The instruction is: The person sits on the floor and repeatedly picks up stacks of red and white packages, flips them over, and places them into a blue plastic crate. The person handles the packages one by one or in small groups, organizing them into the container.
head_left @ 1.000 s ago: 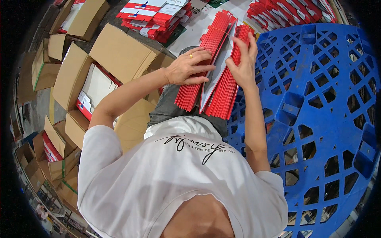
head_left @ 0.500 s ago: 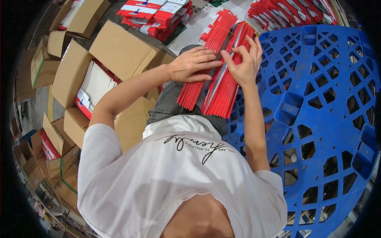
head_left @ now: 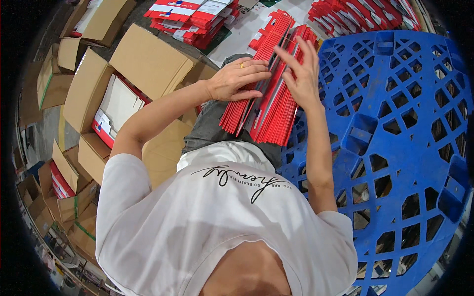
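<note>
On my right lies a blue plastic pallet (head_left: 359, 135) with a lattice of openings, and ahead of me a pile of red-and-white flat cartons (head_left: 190, 19) sits left of a row of similar red pieces (head_left: 360, 17). Close on my left, a large open cardboard box (head_left: 89, 91) holds white sheets (head_left: 120, 104), with a smaller open box (head_left: 66, 165) containing something red (head_left: 60, 183) nearer the rim of my view.
</note>
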`<state>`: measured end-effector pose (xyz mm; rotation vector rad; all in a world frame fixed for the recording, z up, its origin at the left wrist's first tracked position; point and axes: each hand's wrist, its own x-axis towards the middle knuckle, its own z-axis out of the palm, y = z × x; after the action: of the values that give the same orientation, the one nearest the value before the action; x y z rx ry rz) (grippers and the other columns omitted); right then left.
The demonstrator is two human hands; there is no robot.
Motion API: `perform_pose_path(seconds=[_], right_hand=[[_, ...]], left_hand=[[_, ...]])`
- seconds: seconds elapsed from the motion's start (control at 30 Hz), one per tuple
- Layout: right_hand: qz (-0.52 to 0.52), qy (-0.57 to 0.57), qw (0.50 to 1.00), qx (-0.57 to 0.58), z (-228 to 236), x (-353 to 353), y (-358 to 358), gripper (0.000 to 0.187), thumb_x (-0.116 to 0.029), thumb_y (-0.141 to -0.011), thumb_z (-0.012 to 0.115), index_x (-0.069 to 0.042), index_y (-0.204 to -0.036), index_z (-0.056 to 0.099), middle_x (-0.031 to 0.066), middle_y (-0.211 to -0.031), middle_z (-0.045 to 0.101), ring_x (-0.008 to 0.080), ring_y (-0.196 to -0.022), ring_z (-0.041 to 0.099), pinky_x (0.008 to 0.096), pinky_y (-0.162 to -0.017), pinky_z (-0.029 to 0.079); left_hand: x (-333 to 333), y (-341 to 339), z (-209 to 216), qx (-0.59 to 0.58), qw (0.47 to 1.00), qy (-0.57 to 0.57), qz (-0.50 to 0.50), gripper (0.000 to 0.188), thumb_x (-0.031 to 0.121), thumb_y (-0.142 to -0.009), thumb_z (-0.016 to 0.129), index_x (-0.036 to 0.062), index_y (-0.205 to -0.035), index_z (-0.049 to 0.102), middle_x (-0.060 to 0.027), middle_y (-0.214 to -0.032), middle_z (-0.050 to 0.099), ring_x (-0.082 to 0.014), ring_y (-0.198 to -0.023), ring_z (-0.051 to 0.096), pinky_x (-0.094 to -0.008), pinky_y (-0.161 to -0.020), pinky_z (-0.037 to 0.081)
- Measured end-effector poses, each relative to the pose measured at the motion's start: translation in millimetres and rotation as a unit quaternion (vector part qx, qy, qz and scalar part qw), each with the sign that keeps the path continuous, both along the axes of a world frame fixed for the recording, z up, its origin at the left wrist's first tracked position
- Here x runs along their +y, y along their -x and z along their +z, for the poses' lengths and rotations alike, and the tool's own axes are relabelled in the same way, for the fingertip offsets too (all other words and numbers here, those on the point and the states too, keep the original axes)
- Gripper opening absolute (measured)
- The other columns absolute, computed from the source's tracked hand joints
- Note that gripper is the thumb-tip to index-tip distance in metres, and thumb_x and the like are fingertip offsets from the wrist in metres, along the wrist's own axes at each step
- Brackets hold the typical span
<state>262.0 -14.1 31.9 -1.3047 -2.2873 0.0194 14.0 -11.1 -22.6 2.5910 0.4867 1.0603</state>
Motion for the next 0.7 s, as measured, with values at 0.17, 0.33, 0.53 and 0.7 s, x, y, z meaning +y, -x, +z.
perform_pose_path(seconds=[0.17,0.33,0.53,0.7], right_hand=[[-0.045,0.011,0.998,0.040,-5.5,-2.0,-9.8,0.022,-0.023,-0.083,0.073,-0.018,-0.104,0.078,0.0174,-0.149,0.051,0.0432,-0.147,0.033,0.0566,-0.119,0.027],[-0.080,-0.014,0.994,0.068,-5.9,-1.8,7.2,0.031,-0.036,-0.077,0.085,-0.012,-0.091,0.074,0.0212,-0.147,0.050,0.0448,-0.145,0.034,0.0579,-0.118,0.028],[-0.105,0.009,0.988,0.113,-6.9,-5.8,4.0,0.031,-0.028,-0.072,0.086,-0.012,-0.094,0.071,0.0206,-0.146,0.049,0.0451,-0.145,0.033,0.0561,-0.118,0.030],[-0.038,-0.005,0.999,0.038,3.9,-5.9,9.5,0.044,-0.019,-0.075,0.077,-0.019,-0.118,0.073,0.0160,-0.155,0.043,0.0428,-0.147,0.032,0.0546,-0.118,0.031]], left_hand=[[1.5,6.5,-8.7,-0.013,1.000,-0.007,0.004,0.053,0.033,-0.088,0.078,0.0090,-0.133,0.066,-0.0145,-0.137,0.058,-0.0338,-0.134,0.055,-0.0468,-0.108,0.048],[-2.8,3.4,-8.6,0.008,0.999,0.015,0.030,0.053,0.031,-0.087,0.079,0.0090,-0.133,0.067,-0.0148,-0.135,0.060,-0.0346,-0.132,0.057,-0.0456,-0.107,0.051],[1.1,11.1,-10.7,0.001,1.000,0.001,0.028,0.055,0.031,-0.087,0.079,0.0092,-0.136,0.065,-0.0144,-0.133,0.061,-0.0346,-0.129,0.058,-0.0455,-0.107,0.052],[-1.6,3.1,-7.8,-0.004,0.999,0.018,0.029,0.056,0.029,-0.087,0.079,0.0072,-0.137,0.064,-0.0153,-0.133,0.061,-0.0344,-0.127,0.059,-0.0452,-0.106,0.052]])
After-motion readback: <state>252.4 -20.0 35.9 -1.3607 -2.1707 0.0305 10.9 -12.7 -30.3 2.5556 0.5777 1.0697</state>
